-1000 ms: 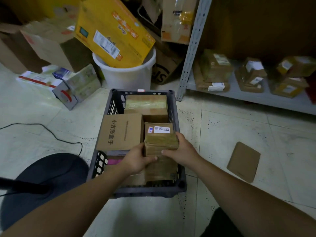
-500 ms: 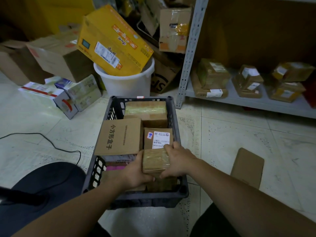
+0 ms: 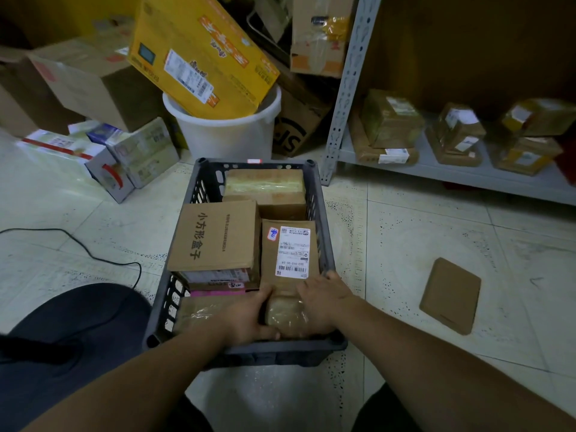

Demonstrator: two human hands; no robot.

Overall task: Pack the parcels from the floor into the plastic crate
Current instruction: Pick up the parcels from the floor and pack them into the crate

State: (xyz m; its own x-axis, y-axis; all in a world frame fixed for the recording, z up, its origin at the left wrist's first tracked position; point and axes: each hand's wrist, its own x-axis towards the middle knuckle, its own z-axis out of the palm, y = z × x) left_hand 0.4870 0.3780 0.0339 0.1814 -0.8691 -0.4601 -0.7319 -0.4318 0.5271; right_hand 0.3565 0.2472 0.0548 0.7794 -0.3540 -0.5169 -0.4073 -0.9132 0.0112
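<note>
Both hands clamped on small tape-wrapped parcel (image 3: 285,313), left hand (image 3: 246,319) and right hand (image 3: 321,302) on opposite sides, to wedge it into last gap at near-right corner of plastic crate (image 3: 327,244). Sits just below labelled parcel (image 3: 288,254); printed carton (image 3: 218,235) fills left side. Flat brown parcel (image 3: 450,294) left on floor, well right of crate.

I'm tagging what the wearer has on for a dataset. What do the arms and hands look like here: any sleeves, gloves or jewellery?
Both forearms are bare up to the bottom edge of the picture, so no sleeves show. The left hand and the right hand wear no gloves, and no watch, ring or wristband is visible. Dark clothing shows below them, at the lower left.
</note>
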